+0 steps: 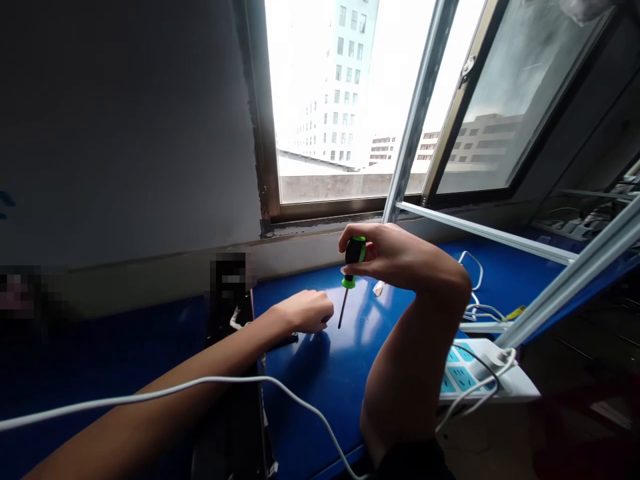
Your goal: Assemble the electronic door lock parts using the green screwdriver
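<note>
In the head view my right hand [387, 250] is raised over the blue tabletop, its fingers wrapped round the handle of a screwdriver [356, 252]. The handle is black and bright green, and the thin dark shaft points down with its tip near the tabletop. Just left of that tip, my left hand [313, 311] is closed with the knuckles up. Whatever its fingers may hold is hidden underneath. A small dark piece shows below the wrist. Under my left forearm lies a long black panel or casing [227, 427] with a pale wire at its far end.
A white cable [220, 379] crosses in front of my left forearm. To the right, a white power strip [510, 383] with plugged cords sits by a metal frame [487, 230]. A small pale scrap [379, 289] lies on the blue table [295, 380]. Behind stands a window.
</note>
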Demonstrator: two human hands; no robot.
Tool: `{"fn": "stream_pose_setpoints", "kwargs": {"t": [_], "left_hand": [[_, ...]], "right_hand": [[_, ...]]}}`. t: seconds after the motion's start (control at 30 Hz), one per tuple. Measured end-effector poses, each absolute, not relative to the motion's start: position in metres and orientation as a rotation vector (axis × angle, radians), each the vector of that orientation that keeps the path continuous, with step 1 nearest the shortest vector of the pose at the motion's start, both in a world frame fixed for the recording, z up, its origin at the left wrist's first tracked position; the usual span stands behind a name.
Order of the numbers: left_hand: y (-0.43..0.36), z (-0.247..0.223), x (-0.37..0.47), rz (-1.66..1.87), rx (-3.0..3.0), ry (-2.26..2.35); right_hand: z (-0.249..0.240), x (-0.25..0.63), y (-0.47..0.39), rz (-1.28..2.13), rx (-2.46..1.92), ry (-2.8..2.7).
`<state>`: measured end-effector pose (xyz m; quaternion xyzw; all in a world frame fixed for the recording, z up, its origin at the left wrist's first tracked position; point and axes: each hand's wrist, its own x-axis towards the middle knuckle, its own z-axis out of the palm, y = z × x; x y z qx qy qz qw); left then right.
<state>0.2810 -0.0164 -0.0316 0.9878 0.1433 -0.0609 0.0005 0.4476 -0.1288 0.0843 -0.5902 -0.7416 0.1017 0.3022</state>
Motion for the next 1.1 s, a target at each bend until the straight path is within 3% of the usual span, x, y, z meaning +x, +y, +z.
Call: {"fn": "stream_pose_setpoints", "kwargs": {"t": [0.27, 0.43, 0.53, 0.67, 0.77, 0.93, 1.1], "left_hand": [[-0.011, -0.047, 0.281, -0.221, 3.112, 0.456], [-0.010, -0.034, 0.259, -0.080, 3.094, 0.443], [-0.012, -0.019, 0.231, 0.081, 3.098, 0.482], [-0.018, -0.018, 0.174, 0.847, 3.023, 0.444], [-0.028, -0.035, 0.133, 1.142, 2.917, 0.532], [-0.042, -0.071, 0.097, 1.388, 2.718, 0.797], [-0.045, -0.083, 0.085, 1.199, 2.728, 0.850]], "right_hand": [[0.086, 0.455, -0.136, 0.280, -1.552, -1.945], [0.087, 0.453, -0.135, 0.238, -1.559, -1.988], [0.090, 0.445, -0.133, 0.198, -1.509, -2.069], [0.097, 0.426, -0.128, 0.250, -1.316, -2.202], [0.100, 0.408, -0.122, 0.267, -1.173, -2.283], [0.101, 0.377, -0.109, 0.183, -1.007, -2.346], [0.097, 0.350, -0.099, 0.111, -0.976, -2.365]]}}
